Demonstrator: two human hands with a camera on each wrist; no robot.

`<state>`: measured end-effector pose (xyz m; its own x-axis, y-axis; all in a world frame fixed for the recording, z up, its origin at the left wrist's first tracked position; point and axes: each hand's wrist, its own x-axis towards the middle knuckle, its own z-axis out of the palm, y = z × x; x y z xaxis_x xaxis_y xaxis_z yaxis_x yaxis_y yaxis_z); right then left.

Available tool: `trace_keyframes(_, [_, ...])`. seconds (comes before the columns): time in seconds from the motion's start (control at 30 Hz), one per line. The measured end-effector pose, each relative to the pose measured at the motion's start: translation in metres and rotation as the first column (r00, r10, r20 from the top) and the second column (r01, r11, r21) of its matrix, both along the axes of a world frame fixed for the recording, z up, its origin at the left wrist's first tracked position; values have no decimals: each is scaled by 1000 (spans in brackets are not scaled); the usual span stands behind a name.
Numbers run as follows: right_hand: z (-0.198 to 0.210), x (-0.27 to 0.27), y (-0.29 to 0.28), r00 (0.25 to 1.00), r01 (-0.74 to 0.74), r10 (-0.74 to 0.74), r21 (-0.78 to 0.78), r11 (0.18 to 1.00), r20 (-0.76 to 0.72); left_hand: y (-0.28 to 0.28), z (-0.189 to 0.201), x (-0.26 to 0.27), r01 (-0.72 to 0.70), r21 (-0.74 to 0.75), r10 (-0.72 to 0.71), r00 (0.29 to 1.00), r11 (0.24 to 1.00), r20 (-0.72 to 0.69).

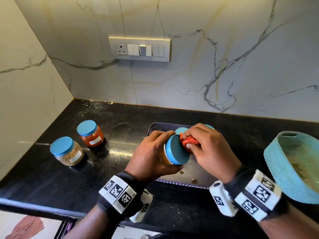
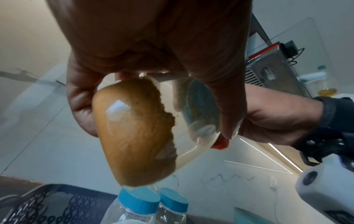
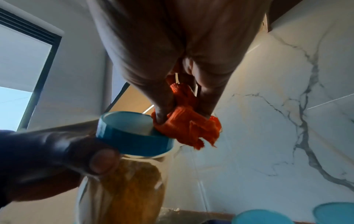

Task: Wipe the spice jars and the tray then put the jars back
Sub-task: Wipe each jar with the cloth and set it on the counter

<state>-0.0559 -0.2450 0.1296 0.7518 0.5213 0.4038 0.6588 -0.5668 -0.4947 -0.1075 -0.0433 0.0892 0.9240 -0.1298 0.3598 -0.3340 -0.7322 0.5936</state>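
My left hand (image 1: 155,152) grips a clear spice jar (image 2: 134,136) of brown-yellow powder, tilted so its blue lid (image 1: 177,150) faces me, above the purple tray (image 1: 172,125). My right hand (image 1: 205,145) pinches a bunched orange cloth (image 1: 189,141) against the lid's edge (image 3: 134,136). Two more blue-lidded jars (image 2: 139,201) stand in the tray behind my hands. On the black counter to the left stand a jar of red spice (image 1: 90,133) and a jar of brown seeds (image 1: 67,151).
A teal woven basket (image 1: 293,166) sits on the counter at the right, close to my right wrist. The marble wall with a switch panel (image 1: 139,49) rises behind. The counter's front edge (image 1: 34,206) runs below my forearms.
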Motion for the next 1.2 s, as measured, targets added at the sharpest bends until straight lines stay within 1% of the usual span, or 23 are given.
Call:
trace_keyframes(0.1, [9, -6, 22, 999, 3, -5, 53, 999, 37, 2, 4, 6, 3, 8, -3, 1000, 1000, -2])
trace_keyframes(0.17, [9, -19, 27, 998, -65, 63, 84, 994, 26, 9, 8, 7, -5, 21, 5, 1000, 1000, -12])
trace_keyframes(0.23, [5, -28, 21, 991, -130, 128, 58, 990, 38, 15, 10, 8, -26, 6, 26, 1000, 1000, -4])
trace_keyframes(0.33, [-1, -29, 10, 984, -162, 162, 4, 987, 70, 15, 10, 5, -42, 7, 42, 999, 999, -25])
trace_keyframes(0.43, [2, -23, 18, 990, -120, 115, 53, 991, 87, 9, 7, 5, -29, 40, 31, 999, 999, -45])
trace_keyframes(0.53, [6, -21, 26, 995, -75, 68, 98, 992, 76, 9, 12, 4, -32, 83, 36, 998, 996, -47])
trace_keyframes(0.63, [7, -27, 19, 987, -117, 114, 25, 993, 109, 12, 18, 4, -37, 67, 39, 999, 997, -19])
trace_keyframes(0.73, [10, -31, 8, 961, -172, 190, -104, 980, 199, 16, 19, 4, -77, 24, 78, 997, 997, -23])
trace_keyframes(0.83, [9, -27, -5, 936, -155, 218, -235, 960, 274, 16, 18, 1, -98, 11, 98, 995, 995, -13])
trace_keyframes(0.9, [6, -20, -11, 934, -141, 217, -264, 954, 283, 15, 17, -1, -102, 2, 102, 995, 995, -1])
trace_keyframes(1.03, [3, -5, -12, 957, -99, 148, -198, 975, 251, 11, 16, -4, -95, -1, 95, 995, 995, -6])
trace_keyframes(1.1, [5, 1, -7, 968, -63, 93, -132, 989, 234, 8, 16, -6, -86, 18, 86, 996, 996, 4])
trace_keyframes(1.2, [10, 6, 7, 990, -43, 43, 0, 999, 132, 4, 18, -5, -74, 41, 73, 997, 996, 30])
